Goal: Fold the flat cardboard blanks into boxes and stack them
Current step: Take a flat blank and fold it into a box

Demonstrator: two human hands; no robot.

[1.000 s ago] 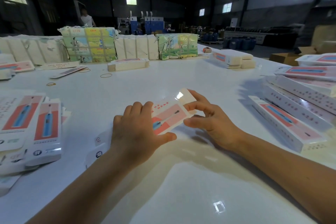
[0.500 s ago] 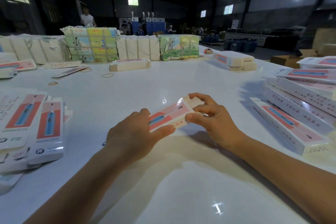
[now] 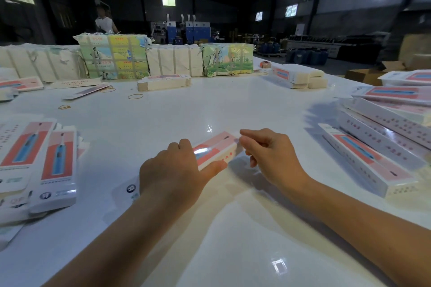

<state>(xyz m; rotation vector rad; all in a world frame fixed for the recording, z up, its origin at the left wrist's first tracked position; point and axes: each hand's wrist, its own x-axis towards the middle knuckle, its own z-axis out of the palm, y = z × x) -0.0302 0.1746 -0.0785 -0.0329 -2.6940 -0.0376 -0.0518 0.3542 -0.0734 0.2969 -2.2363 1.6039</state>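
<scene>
Gripping the pink-and-white box point(image 3: 215, 148) near the middle of the white table point(image 3: 233, 105), the left hand point(image 3: 173, 172) curls over its near end, thumb along its side. The right hand point(image 3: 271, 154) pinches the far end (fingertips blurred). Flat blanks point(image 3: 39, 161) lie left, folded boxes point(image 3: 373, 144) right.

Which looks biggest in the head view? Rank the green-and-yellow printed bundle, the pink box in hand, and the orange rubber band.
1. Green-and-yellow printed bundle, despite being far.
2. Pink box in hand, partly hidden.
3. Orange rubber band.
</scene>
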